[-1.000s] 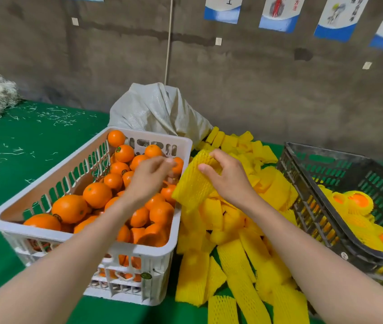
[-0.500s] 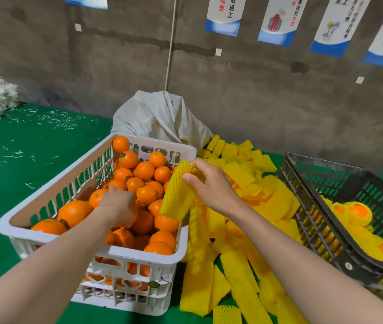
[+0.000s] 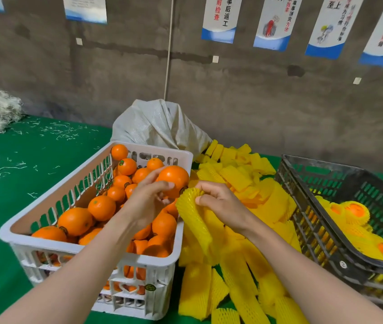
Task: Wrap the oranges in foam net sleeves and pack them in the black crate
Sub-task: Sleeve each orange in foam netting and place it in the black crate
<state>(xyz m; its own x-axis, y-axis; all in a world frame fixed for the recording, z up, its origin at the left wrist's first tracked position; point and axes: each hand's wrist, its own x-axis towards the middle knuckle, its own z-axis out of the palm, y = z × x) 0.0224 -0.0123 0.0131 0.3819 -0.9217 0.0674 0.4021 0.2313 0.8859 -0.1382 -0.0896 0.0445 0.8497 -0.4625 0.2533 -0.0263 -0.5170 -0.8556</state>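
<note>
From the head camera, my left hand (image 3: 147,202) holds one orange (image 3: 174,180) up above the far right corner of the white crate (image 3: 87,247). My fingers are curled around its near and lower side, and my thumb lies on the top left. The orange is round, so I cannot tell which way its stem points.

My right hand (image 3: 220,204) is just to the right of the orange. Thumb and fingers are bent and pinch the upper end of a yellow foam sleeve (image 3: 192,220). This end is bunched at my fingertips, just beside the orange, but I cannot tell if they touch. The long axis of the sleeve runs down from my fingers and toward me, and the lower end hangs over the pile of sleeves (image 3: 244,181).

More oranges (image 3: 74,220) lie in the white crate, under my left hand. The black crate (image 3: 326,230) stands tilted, well to the right of my right hand, with wrapped oranges (image 3: 356,210) inside. Everything stands on a green table (image 3: 22,171).
</note>
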